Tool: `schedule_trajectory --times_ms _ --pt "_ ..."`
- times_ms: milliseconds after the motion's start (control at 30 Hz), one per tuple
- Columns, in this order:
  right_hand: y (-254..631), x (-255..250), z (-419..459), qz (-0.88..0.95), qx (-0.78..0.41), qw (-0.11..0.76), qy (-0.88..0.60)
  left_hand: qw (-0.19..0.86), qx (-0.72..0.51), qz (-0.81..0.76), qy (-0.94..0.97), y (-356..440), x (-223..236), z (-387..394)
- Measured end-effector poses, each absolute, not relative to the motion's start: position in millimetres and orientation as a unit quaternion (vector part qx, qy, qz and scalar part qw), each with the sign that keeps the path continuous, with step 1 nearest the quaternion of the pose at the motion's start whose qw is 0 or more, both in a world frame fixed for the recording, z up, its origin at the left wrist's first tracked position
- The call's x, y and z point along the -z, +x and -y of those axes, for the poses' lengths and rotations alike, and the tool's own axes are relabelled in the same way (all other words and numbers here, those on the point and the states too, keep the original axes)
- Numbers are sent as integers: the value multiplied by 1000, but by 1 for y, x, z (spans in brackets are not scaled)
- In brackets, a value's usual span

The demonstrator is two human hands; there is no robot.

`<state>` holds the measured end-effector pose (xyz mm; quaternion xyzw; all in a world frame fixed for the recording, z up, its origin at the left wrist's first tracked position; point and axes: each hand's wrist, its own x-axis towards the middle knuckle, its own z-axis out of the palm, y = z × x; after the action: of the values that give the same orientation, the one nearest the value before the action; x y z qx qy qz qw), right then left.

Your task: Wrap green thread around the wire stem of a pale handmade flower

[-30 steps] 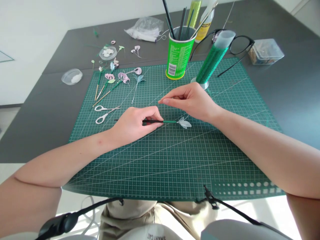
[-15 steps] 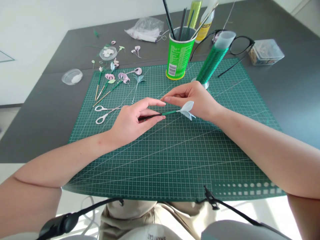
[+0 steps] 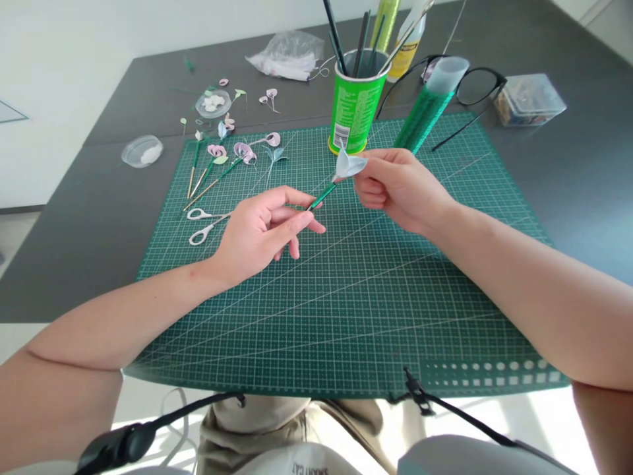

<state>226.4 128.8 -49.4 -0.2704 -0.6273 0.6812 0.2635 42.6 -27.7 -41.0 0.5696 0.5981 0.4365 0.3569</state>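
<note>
My left hand (image 3: 262,224) pinches a thin stem between thumb and fingers. Green thread (image 3: 324,196) is wound round the stem, which slants up to the right. A pale blue artificial flower (image 3: 349,165) with pointed petals tops it. Close against the petals, my right hand (image 3: 390,181) is closed in a pinch; whatever lies between its fingertips is too small or hidden to make out. Behind that hand stands a tube wound with green thread (image 3: 425,115), its base covered by the hand.
A green cutting mat (image 3: 346,316) lies under both hands. White-handled scissors (image 3: 202,235) and several small flowers on sticks (image 3: 217,173) lie to the left. Behind are a green can (image 3: 353,109) of sticks, black glasses (image 3: 479,86), a clear box (image 3: 529,99) and a plastic bag (image 3: 289,56).
My left hand has tilted the stem from nearly level to slanting upward, bringing the flower up and away from me. My right hand has turned and shifted slightly right, its fingertips now beside the petals.
</note>
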Motion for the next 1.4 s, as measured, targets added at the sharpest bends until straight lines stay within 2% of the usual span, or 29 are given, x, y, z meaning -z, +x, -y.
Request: schedule_trajectory --times_ms 133,267,367,567,700,900,1033,1167,1267,1400 --pt "224 51 -129 691 -549 353 -309 399 -436 -596 543 42 41 24" --pt "224 54 -128 737 -507 341 -289 411 -446 -597 525 43 41 21" --pt "225 56 -126 735 -568 280 -242 416 -450 -593 522 43 41 21" --pt "229 53 -116 624 -774 65 -90 425 -455 -582 523 40 44 20" --pt "229 50 -112 617 -780 -16 -99 420 -458 -582 524 38 47 19" --pt "227 45 -107 757 -623 29 -196 419 -464 -589 512 35 50 17" --pt "229 41 -102 836 -511 72 -187 415 -461 -599 506 34 50 14" --pt "234 38 -99 899 -388 164 -123 403 -434 -628 505 35 47 14" --pt "238 36 -98 909 -357 210 -50 379 -381 -645 543 36 44 17" --pt "245 26 -93 884 -409 222 40 312 -277 -636 649 38 40 20"
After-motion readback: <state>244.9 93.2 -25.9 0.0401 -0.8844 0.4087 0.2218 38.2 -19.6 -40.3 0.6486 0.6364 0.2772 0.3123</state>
